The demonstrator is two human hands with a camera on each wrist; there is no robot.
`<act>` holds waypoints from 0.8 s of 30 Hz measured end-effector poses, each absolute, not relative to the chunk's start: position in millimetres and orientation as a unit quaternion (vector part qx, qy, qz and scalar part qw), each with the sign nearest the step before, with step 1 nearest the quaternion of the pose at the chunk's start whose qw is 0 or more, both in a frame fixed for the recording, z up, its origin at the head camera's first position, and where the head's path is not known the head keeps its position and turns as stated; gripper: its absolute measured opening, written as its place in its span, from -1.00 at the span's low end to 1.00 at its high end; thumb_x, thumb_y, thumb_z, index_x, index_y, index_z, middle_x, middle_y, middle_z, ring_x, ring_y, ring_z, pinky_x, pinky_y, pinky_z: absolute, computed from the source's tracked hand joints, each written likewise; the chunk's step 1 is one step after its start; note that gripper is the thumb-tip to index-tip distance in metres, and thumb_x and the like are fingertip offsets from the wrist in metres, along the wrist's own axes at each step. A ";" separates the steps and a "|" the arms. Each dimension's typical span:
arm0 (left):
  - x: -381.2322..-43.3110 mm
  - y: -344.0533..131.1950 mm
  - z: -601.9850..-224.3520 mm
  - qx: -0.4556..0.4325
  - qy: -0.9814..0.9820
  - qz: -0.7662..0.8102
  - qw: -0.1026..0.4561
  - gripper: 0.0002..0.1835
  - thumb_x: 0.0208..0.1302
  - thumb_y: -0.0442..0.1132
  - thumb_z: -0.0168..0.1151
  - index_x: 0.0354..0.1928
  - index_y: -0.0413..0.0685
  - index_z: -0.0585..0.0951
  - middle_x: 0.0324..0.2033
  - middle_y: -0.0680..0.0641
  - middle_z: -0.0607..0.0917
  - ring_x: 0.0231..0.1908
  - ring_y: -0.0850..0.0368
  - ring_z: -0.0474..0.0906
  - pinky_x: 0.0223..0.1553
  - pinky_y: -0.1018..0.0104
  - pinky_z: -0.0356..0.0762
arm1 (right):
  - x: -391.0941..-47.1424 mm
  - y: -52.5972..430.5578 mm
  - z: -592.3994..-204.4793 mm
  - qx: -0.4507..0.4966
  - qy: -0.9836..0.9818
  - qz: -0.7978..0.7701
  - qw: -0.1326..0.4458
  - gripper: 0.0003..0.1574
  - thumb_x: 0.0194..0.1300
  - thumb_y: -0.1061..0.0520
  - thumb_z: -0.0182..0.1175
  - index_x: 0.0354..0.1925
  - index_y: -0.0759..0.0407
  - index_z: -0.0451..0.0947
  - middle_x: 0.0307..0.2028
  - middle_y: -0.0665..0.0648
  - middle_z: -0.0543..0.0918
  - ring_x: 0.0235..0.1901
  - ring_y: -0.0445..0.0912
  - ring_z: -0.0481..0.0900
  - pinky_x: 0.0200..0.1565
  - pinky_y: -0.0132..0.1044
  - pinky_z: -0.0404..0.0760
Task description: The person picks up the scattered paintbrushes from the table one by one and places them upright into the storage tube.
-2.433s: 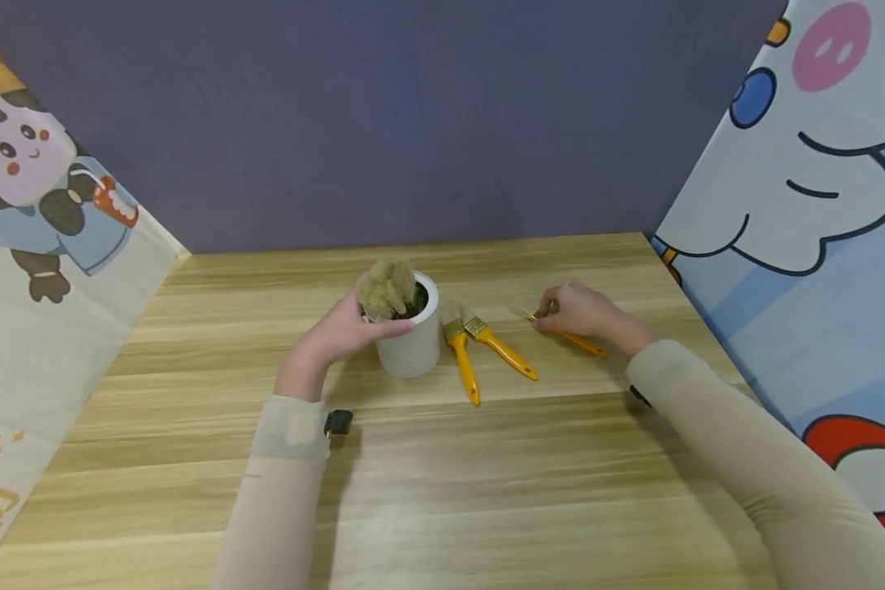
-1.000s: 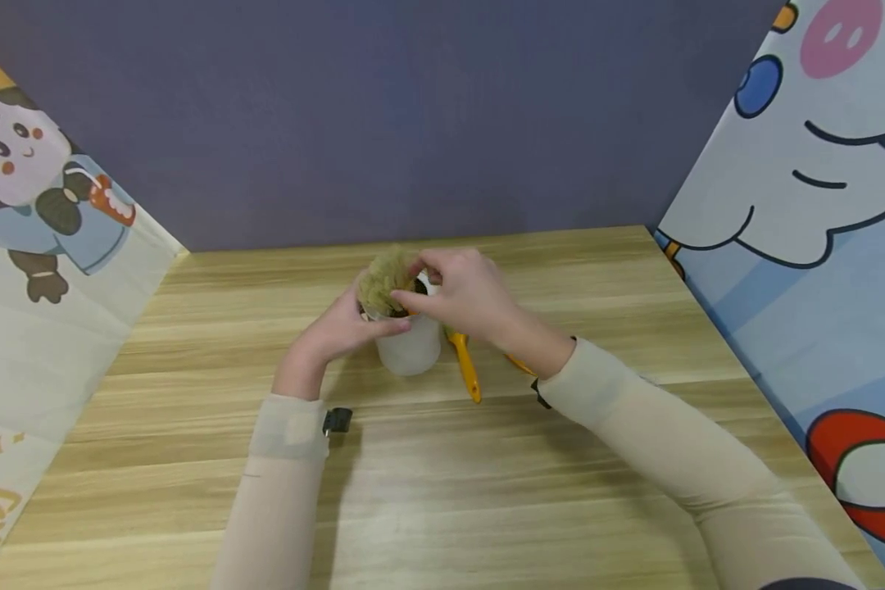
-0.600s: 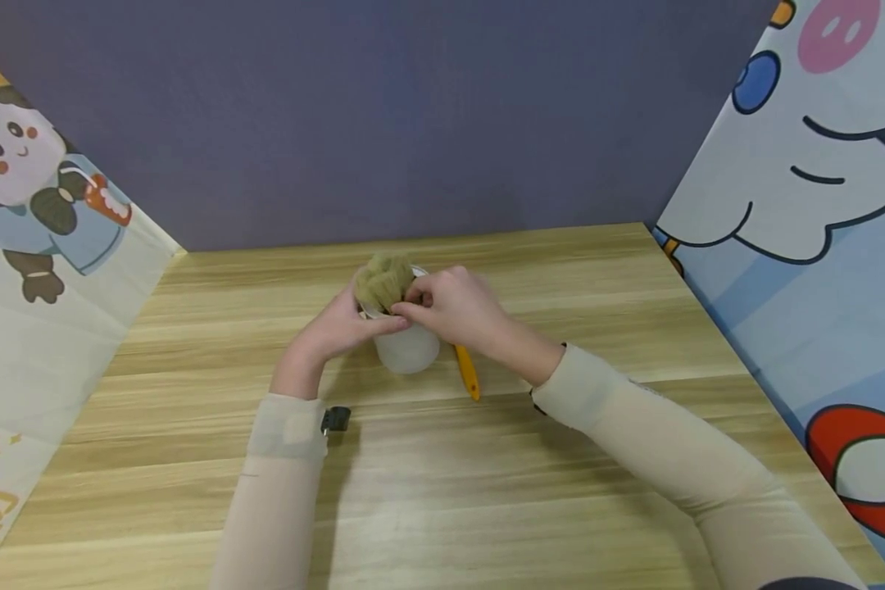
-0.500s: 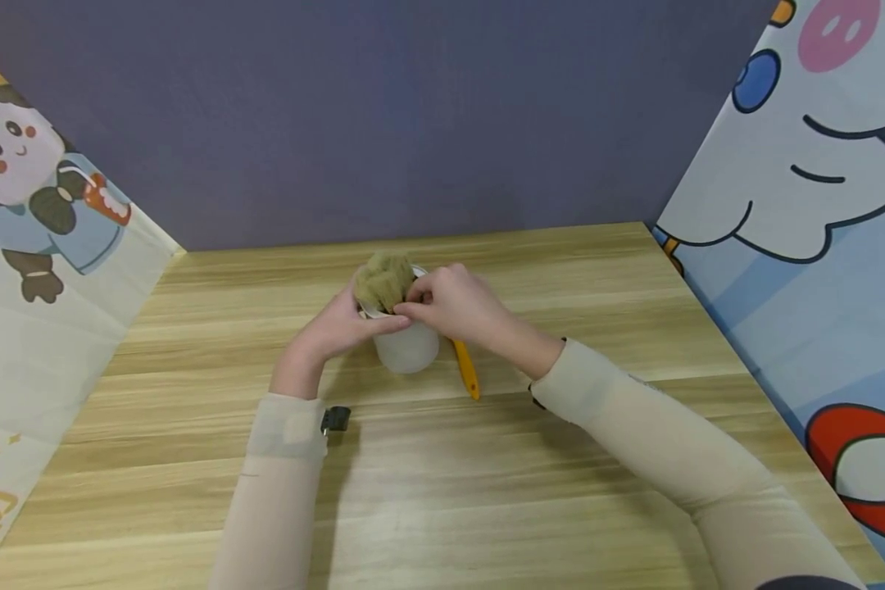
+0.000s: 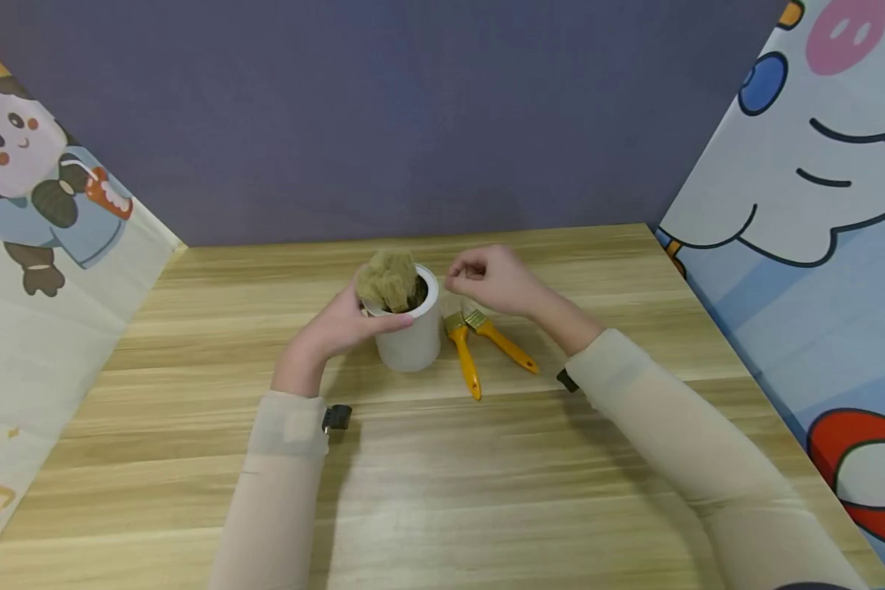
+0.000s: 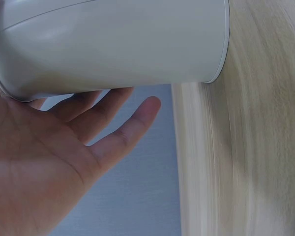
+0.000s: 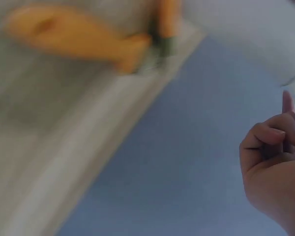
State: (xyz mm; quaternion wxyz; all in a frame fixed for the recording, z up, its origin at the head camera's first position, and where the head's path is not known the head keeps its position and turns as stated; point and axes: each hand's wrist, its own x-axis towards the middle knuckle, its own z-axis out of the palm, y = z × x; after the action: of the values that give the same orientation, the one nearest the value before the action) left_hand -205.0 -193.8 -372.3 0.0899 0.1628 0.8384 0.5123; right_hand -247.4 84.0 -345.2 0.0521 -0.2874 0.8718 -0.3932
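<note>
A round white container stands upright on the wooden table, a bushy tuft of pale tan bristles rising from its dark opening. My left hand grips its upper part from the left, thumb across the near rim. In the left wrist view, some fingers reach behind the white container and one sticks out. My right hand hovers just right of the container, fingers loosely curled around nothing visible. Below it lie two flat paintbrushes with yellow-orange handles, one paintbrush pointing toward me and the other paintbrush angled right.
A dark grey-blue panel rises behind the table's back edge. Cartoon-printed sheets flank the wooden table, one printed sheet at left and another printed sheet at right.
A paintbrush on the right was picked up and put into the container. My right hand has since pulled back up and right, uncovering the angled paintbrush. The left hand keeps its hold.
</note>
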 end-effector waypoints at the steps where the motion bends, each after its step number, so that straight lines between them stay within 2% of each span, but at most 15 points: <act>1: -205.2 -193.6 -371.9 0.159 0.839 0.512 0.091 0.05 0.27 -0.07 0.58 0.65 0.17 0.12 0.52 -0.13 0.39 0.53 -0.13 0.32 0.61 -0.25 0.20 | -252.8 89.7 -351.7 -0.278 0.875 -0.394 0.049 -0.76 0.48 0.01 0.29 -0.08 0.11 0.77 -0.57 -0.04 0.39 -0.56 -0.15 0.25 -0.41 -0.30 0.33; 7: -205.8 -193.4 -371.6 0.146 0.841 0.512 0.099 0.08 0.28 -0.07 0.57 0.67 0.19 0.08 0.55 -0.13 0.36 0.57 -0.14 0.27 0.63 -0.24 0.15 | -272.7 115.6 -383.1 -0.252 0.901 -0.346 0.070 -0.58 0.52 0.01 0.28 0.19 0.22 0.62 -0.60 -0.02 0.34 -0.59 -0.14 0.23 -0.42 -0.25 0.36; 10: -206.1 -194.1 -372.1 0.145 0.841 0.512 0.101 0.09 0.28 -0.06 0.57 0.68 0.20 0.06 0.57 -0.14 0.34 0.58 -0.15 0.25 0.63 -0.25 0.14 | -276.6 118.8 -393.9 -0.252 0.916 -0.300 0.087 -0.50 0.52 -0.03 0.31 0.25 0.23 0.57 -0.60 -0.03 0.37 -0.61 -0.15 0.26 -0.44 -0.26 0.36; 14: -206.5 -195.9 -372.5 0.138 0.841 0.512 0.103 0.10 0.27 -0.04 0.58 0.68 0.22 0.05 0.57 -0.13 0.33 0.58 -0.15 0.24 0.63 -0.26 0.14 | -273.5 110.3 -401.0 -0.254 0.928 -0.253 0.102 -0.50 0.49 -0.15 0.35 0.14 0.16 0.61 -0.58 0.00 0.48 -0.61 -0.15 0.35 -0.48 -0.28 0.39; 17: -206.7 -196.7 -373.1 0.143 0.841 0.513 0.098 0.08 0.27 -0.06 0.58 0.67 0.20 0.09 0.55 -0.12 0.35 0.56 -0.15 0.27 0.62 -0.26 0.17 | -267.4 99.2 -403.0 -0.255 0.938 -0.212 0.099 -0.44 0.41 -0.29 0.39 0.07 0.10 0.63 -0.54 0.05 0.57 -0.57 -0.12 0.42 -0.46 -0.25 0.44; 21: -207.1 -194.9 -374.2 0.158 0.839 0.513 0.086 0.03 0.26 -0.10 0.58 0.64 0.15 0.15 0.51 -0.11 0.41 0.52 -0.13 0.33 0.60 -0.24 0.21 | -260.0 86.6 -406.5 -0.257 0.954 -0.134 0.082 -0.33 0.32 -0.42 0.41 0.05 0.05 0.63 -0.39 0.07 0.69 -0.42 -0.07 0.54 -0.32 -0.16 0.60; 24: -207.4 -192.5 -374.4 0.163 0.838 0.514 0.083 0.02 0.25 -0.12 0.59 0.63 0.13 0.17 0.49 -0.11 0.43 0.51 -0.12 0.35 0.60 -0.23 0.22 | -256.5 82.2 -408.7 -0.260 0.958 -0.100 0.074 -0.33 0.32 -0.40 0.41 0.05 0.07 0.64 -0.32 0.07 0.71 -0.32 -0.04 0.58 -0.21 -0.10 0.66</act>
State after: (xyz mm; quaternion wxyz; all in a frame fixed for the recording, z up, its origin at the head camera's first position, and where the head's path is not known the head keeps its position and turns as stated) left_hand -207.4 -192.5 -374.4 0.0827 0.1628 0.8384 0.5135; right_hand -256.5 82.2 -408.7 0.0745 -0.2598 0.9576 -0.0999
